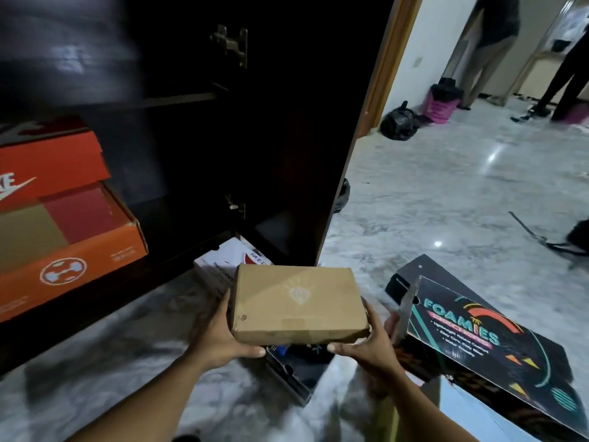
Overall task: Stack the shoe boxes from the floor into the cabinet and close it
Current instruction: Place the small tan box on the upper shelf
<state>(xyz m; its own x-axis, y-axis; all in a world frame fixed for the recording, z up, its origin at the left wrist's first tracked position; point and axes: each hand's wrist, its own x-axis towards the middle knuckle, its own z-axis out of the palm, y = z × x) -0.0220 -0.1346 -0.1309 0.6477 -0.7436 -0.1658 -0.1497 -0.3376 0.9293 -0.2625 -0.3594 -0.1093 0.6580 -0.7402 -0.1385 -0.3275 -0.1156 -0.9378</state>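
A: What can't we make out?

B: Nearest us, the lower right corner cuts off a pale box [471, 413], so we see only part of it. Under our hands a dark open box [296, 374] lies on the marble floor [430, 193], its contents blurred. A white box [223, 263] is half hidden behind the one we carry. Inside the dark cabinet [197, 148] the upper shelf is a blur, and the frame's left edge crops the orange boxes [67, 218].

A: And our hands?

B: Our left hand [220, 336] clasps the left end of a plain brown cardboard shoe box [298, 303], thumb underneath at the near edge. Our right hand [366, 342] clasps the right end the same way. We hold the box level in the air, in front of the open cabinet, above the dark box.

A: What lies further off?

B: A black box printed "FOAMIES" [484, 342] is tilted just right of our right hand. Beyond it, black bags [400, 121] sit by the doorway, and two people's legs [484, 71] stand in the far room
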